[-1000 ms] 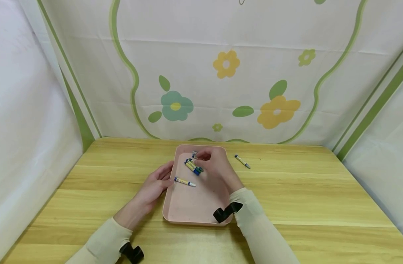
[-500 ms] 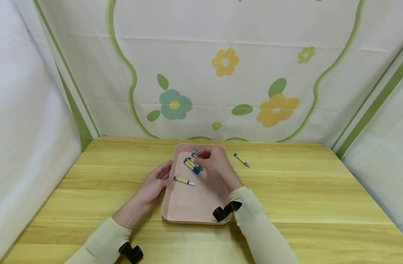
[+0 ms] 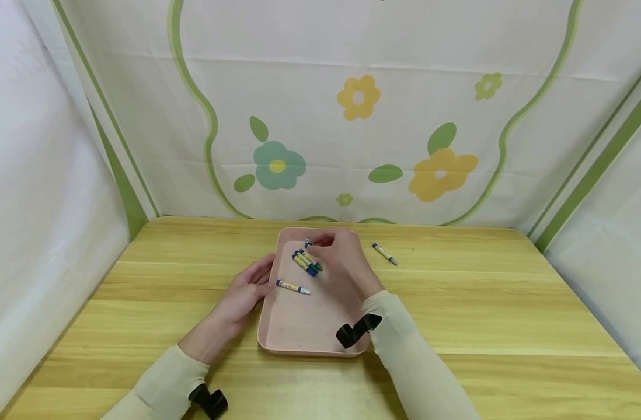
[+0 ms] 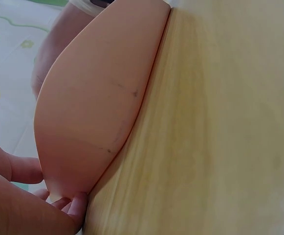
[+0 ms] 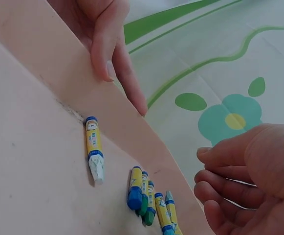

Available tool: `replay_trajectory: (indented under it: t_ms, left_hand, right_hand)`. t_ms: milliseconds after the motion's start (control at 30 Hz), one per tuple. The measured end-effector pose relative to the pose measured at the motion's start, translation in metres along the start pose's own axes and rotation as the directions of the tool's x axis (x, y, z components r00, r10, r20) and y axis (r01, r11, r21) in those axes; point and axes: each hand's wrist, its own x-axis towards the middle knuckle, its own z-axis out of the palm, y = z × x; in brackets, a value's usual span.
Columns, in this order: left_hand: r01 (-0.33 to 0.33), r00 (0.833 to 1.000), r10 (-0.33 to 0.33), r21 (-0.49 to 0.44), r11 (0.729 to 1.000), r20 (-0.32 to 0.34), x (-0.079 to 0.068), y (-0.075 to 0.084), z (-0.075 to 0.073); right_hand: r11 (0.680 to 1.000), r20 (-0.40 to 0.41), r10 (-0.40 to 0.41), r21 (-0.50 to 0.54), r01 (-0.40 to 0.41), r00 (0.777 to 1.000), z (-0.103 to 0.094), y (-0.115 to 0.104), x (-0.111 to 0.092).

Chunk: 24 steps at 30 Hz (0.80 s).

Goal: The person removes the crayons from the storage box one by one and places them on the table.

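Note:
A pink tray [image 3: 312, 321] lies on the table with several crayons in it, yellow-wrapped with blue bands. My left hand [image 3: 239, 300] grips its left wall, thumb over the rim and fingers outside. A white crayon [image 3: 293, 287] lies apart near that wall. Further back, a blue crayon [image 5: 135, 188] lies beside two green ones, with a light blue crayon [image 5: 163, 213] and another at the view's lower edge. Above this group hovers my right hand [image 3: 344, 254], fingers loosely bent; the right wrist view shows nothing between them. In the head view it partly hides the far crayons.
Right of the tray, a grey-tipped crayon [image 3: 385, 254] lies on the wooden table [image 3: 483, 309]. A white curtain [image 3: 310, 105] with flowers hangs behind the table's far edge, and white cloth [image 3: 52, 192] closes off both sides.
My right hand has shifted slightly up and away from the group, so its nearer green crayons show more. My left hand stays on the tray, which has not visibly moved.

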Motion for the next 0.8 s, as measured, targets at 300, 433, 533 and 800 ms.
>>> replay_trajectory:
  t_ms: [300,433,533,800]
  left_hand:
    - [-0.008,1.0,0.008,-0.011,1.0,0.013,-0.002,0.001,0.0]
    - [-0.011,1.0,0.011,-0.011,1.0,0.012,-0.002,0.0,0.0]
    - [-0.01,1.0,0.01,-0.01,1.0,0.01,-0.002,0.001,0.0]
    - [-0.006,1.0,0.006,-0.001,1.0,0.002,-0.001,0.001,0.001]
  right_hand:
    - [0.991,-0.056,-0.015,-0.13,0.007,0.998,0.009,-0.005,0.006]
    - [0.988,-0.086,-0.01,-0.154,-0.003,0.996,0.013,-0.003,0.005]
    - [0.987,-0.096,0.001,-0.159,-0.016,0.995,0.015,-0.002,0.004]
    - [0.988,-0.123,0.018,-0.151,-0.037,0.992,0.02,0.003,0.005]
